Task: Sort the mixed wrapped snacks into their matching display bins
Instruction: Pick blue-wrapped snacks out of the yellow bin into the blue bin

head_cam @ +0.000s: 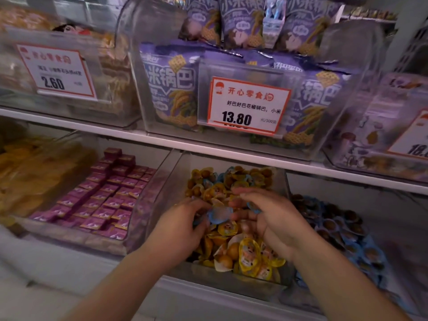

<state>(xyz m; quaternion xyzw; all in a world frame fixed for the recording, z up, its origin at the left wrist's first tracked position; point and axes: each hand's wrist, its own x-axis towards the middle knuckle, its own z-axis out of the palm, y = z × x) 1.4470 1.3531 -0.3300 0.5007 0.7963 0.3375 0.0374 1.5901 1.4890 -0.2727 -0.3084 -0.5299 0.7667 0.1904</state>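
Blue-wrapped snack (218, 214) pinched between both hands, held just above the yellow-wrapped snacks (249, 253) in the middle clear bin (162, 181) on the lower shelf. Left hand (180, 224) curled, fingertips on the blue wrapper's left edge. Right hand (269, 215) curled over its right side, another bit of blue wrapper (253, 207) showing between the fingers; cannot tell if that is a separate piece. A few blue wrappers (228, 173) mixed in among the yellow ones toward the back of the same bin. Bin of blue-wrapped snacks (342, 232) just right of the middle bin, dark round pieces visible through the wrappers. Purple square packets (108, 195) stacked in rows in the bin to the left; yellow-orange bagged snacks (34, 172) further left, blurred. White shelf edge (231, 154) above. Upper shelf: purple rice-crust bags (170, 89) in a clear bin with price tag (247, 105) reading 13.80; second tag (58, 70) at left reading 2.60; partly cut-off tag (414, 140) at right.
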